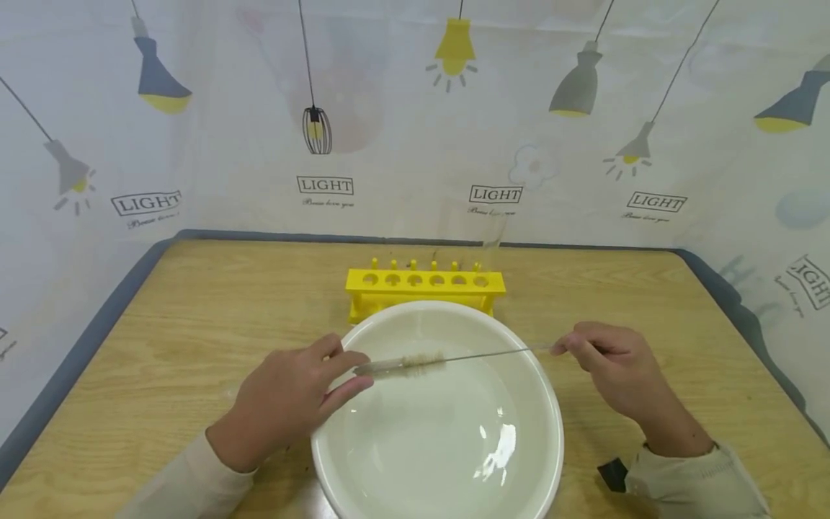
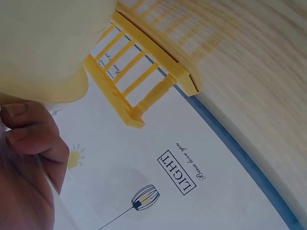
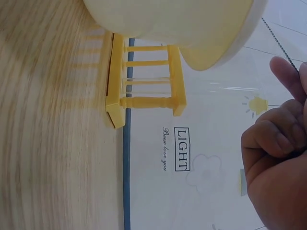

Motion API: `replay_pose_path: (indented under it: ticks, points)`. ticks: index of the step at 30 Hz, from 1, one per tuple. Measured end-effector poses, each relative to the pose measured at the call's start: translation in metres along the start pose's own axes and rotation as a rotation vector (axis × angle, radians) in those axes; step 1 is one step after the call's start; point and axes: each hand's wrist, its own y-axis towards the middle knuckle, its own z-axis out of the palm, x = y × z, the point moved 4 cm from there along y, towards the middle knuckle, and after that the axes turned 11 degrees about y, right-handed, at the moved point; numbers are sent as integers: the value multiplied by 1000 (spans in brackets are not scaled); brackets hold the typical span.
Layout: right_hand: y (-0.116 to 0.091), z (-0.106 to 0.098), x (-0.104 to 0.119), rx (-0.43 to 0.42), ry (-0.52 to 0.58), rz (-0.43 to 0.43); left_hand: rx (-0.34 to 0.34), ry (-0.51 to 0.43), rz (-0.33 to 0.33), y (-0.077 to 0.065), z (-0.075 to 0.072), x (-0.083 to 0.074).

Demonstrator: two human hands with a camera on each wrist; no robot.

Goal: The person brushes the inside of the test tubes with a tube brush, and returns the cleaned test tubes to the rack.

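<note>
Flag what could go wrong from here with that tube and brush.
The clear tube could slip into the white basin below, as the left grip pinches only its end. The thin brush wire could bend, since the right grip holds it well back from the bristles. The basin, if nudged, could bump the yellow rack, which stands close behind it.

Left wrist cam: I see the left hand [image 2: 29, 165] at the left edge, fingers bent, holding a clear tube [image 2: 60, 211], hard to make out. White bowl [image 2: 45, 45] above it, partly hiding a yellow rack [image 2: 153, 50]. Wood table [image 2: 254, 72] upper right; blue border [image 2: 242, 151]; white sheet [image 2: 230, 194] printed "LIGHT", plus a caged lamp [image 2: 145, 197].
</note>
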Motion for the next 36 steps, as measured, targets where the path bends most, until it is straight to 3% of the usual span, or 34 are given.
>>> replay_pose_path:
  ticks: [12, 15, 25, 36]
  points:
    - [-1, 9, 5, -31, 10, 1, -7, -3, -1, -1, 1, 0]
    - [0, 10, 7, -58, 8, 62, 2, -5, -6, 0, 0, 1]
    - [2, 14, 5, -55, 88, 406, -18, 4, 5, 0, 0, 1]
    - [0, 19, 2, -24, 186, 548, 0, 16, 7, 1, 0, 0]
